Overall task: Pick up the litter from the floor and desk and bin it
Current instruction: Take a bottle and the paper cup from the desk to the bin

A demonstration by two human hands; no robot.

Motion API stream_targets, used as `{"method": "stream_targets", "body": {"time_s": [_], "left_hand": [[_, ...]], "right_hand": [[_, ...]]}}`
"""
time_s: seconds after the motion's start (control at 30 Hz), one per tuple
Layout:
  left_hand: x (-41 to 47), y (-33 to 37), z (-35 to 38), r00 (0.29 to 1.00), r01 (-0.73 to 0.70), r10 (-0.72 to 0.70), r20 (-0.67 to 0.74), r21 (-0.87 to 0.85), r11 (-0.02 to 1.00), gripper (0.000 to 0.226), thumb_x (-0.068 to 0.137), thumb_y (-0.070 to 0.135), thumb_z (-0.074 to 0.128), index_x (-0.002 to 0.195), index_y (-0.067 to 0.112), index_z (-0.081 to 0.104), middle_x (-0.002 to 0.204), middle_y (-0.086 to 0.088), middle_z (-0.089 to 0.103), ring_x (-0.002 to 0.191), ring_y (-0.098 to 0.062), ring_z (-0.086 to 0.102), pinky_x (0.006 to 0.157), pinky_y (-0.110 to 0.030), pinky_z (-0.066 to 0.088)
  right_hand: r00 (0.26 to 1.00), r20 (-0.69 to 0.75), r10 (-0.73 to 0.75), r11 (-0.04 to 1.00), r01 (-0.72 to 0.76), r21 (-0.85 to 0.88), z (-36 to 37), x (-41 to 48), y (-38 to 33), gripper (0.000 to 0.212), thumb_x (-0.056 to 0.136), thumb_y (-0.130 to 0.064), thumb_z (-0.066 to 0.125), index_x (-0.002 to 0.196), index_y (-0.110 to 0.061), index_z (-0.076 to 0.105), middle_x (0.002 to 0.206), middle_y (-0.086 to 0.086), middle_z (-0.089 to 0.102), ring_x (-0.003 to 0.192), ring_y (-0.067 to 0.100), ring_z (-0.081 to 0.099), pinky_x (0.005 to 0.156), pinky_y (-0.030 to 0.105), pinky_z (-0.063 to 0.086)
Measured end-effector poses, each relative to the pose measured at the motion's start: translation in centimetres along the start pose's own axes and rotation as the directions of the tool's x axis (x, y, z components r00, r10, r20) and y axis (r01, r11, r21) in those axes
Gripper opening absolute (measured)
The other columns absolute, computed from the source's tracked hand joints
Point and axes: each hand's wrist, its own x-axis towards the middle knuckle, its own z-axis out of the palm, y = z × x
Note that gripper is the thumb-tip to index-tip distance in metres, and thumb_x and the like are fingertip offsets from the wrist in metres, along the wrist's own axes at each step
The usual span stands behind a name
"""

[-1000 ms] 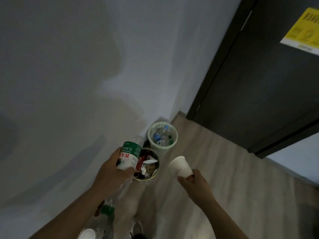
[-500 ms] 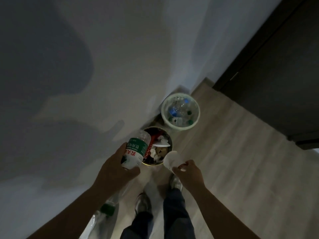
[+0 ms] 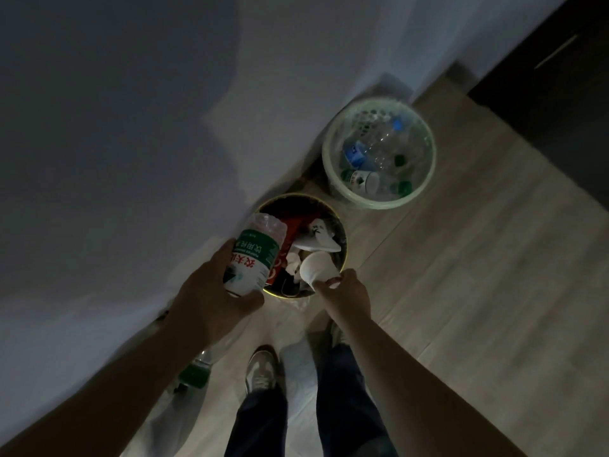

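Left hand (image 3: 211, 291) has its fingers curled round a clear plastic bottle with a green-and-white label (image 3: 255, 258), holding it over the near-left edge of the dark round bin with a yellow rim (image 3: 298, 195). Right hand (image 3: 346, 291) pinches a white paper cup (image 3: 316, 267) by its narrow end, tilted over that bin's heap of litter. Just beyond it, by the wall, a pale green round bin (image 3: 379, 205) holds empty bottles.

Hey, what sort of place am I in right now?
Probably the corner of a room or hallway indoors, maybe a home or office: wood-look plank floor, a dark door, and a pale bin and dark bin against a white wall.
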Motion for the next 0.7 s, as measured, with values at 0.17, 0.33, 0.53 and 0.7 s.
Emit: {"method": "stream_targets", "body": {"time_s": [0.17, 0.33, 0.53, 0.7], "left_hand": [[2.4, 0.3, 1.2, 1.000, -0.022, 0.022, 0.005, -0.035, 0.999, 0.082, 0.074, 0.024, 0.078, 0.143, 0.021, 0.034, 0.112, 0.001, 0.061, 0.088, -0.011, 0.064, 0.071, -0.023, 0.052], [4.4, 2.4, 1.5, 0.998, -0.047, 0.046, 0.030, 0.040, 0.998, 0.083, 0.074, 0.025, 0.079, 0.143, 0.019, 0.033, 0.112, 0.001, 0.061, 0.081, -0.002, 0.061, 0.060, -0.009, 0.045], [6.9, 4.8, 1.6, 0.997, -0.067, 0.061, 0.046, 0.138, 0.988, 0.087, 0.073, 0.028, 0.079, 0.145, 0.023, 0.028, 0.111, 0.005, 0.058, 0.088, -0.008, 0.061, 0.070, -0.018, 0.048], [9.0, 6.7, 2.9, 0.996, -0.023, 0.012, 0.084, 0.125, 0.992, 0.078, 0.073, 0.029, 0.076, 0.137, 0.028, 0.033, 0.109, 0.003, 0.061, 0.092, -0.016, 0.064, 0.068, -0.028, 0.055]], "right_hand": [[0.997, 0.080, 0.023, 0.995, -0.030, 0.097, 1.1, 1.9, 0.1, 0.064, 0.081, -0.030, 0.071, 0.134, -0.007, 0.043, 0.125, 0.011, 0.059, 0.112, 0.026, 0.059, 0.087, 0.034, 0.050], [0.991, 0.110, 0.078, 0.994, -0.086, 0.062, 1.6, 2.6, -0.1, 0.063, 0.081, -0.033, 0.071, 0.133, -0.007, 0.047, 0.126, 0.008, 0.061, 0.113, 0.023, 0.059, 0.080, 0.025, 0.043], [0.980, 0.196, 0.037, 0.997, -0.051, 0.065, 2.2, 3.5, -0.9, 0.062, 0.080, -0.040, 0.071, 0.128, -0.008, 0.051, 0.122, 0.010, 0.062, 0.109, 0.024, 0.061, 0.087, 0.031, 0.051], [0.987, 0.161, -0.018, 0.999, 0.025, -0.042, -1.6, 4.0, 1.5, 0.032, 0.090, -0.032, 0.060, 0.116, -0.012, 0.060, 0.115, 0.006, 0.066, 0.108, 0.022, 0.062, 0.081, 0.027, 0.047]]}}
